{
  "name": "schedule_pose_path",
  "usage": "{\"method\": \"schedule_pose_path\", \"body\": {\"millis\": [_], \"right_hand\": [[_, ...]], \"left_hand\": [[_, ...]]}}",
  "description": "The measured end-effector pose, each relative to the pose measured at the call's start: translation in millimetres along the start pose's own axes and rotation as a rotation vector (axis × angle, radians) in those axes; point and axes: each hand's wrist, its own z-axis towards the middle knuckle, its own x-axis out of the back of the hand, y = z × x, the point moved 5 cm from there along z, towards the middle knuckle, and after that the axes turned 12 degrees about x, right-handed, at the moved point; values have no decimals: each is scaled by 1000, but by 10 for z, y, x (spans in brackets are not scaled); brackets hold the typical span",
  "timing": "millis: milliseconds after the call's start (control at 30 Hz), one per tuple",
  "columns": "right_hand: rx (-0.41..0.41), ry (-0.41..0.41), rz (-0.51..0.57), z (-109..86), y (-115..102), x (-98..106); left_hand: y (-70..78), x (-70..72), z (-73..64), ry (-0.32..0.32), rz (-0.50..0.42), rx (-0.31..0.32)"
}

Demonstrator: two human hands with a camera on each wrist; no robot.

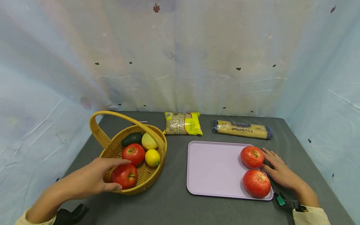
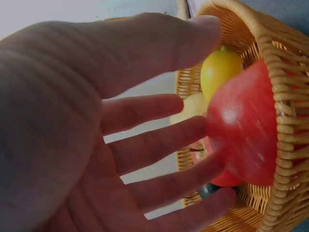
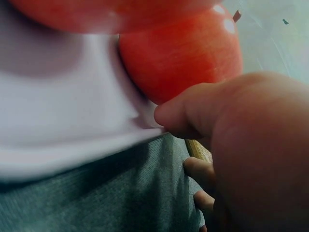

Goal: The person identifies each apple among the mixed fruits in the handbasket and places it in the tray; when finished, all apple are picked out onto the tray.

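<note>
My left hand (image 1: 97, 177) reaches over the near left rim of a yellow wicker basket (image 1: 153, 178), thumb and fingers spread about the front red apple (image 1: 124, 176). In the left wrist view the fingers (image 2: 154, 145) are nearly straight, some tips overlapping that apple. Behind it in the basket sit a second red apple (image 1: 133, 154), a lemon (image 1: 152, 157), a pale yellow-green fruit (image 1: 148, 141) and a dark green one (image 1: 131, 139). My right hand (image 1: 282, 173) rests beside the lilac tray (image 1: 213, 168), its thumb at the tray's edge, close to two red apples (image 1: 252, 157) on it.
At the back of the grey table (image 1: 174, 206) lie a yellow clear-fronted bag (image 1: 183, 124) and a spaghetti pack (image 1: 242, 129). The basket's tall handle (image 1: 126, 117) arches over its fruit. Pale sheeting (image 1: 197, 62) hangs behind and at both sides.
</note>
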Motion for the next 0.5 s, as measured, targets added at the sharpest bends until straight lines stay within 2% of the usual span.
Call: {"method": "schedule_pose_path", "body": {"millis": [167,400,500], "right_hand": [[-2,3,4,-2,-4,0],[2,6,5,-3,1,-8],[6,8,5,-3,2,-7]], "left_hand": [[-59,-63,60,-53,-9,-1],[-72,-121,118,-85,5,87],[-77,-118,143,-82,7,100]]}}
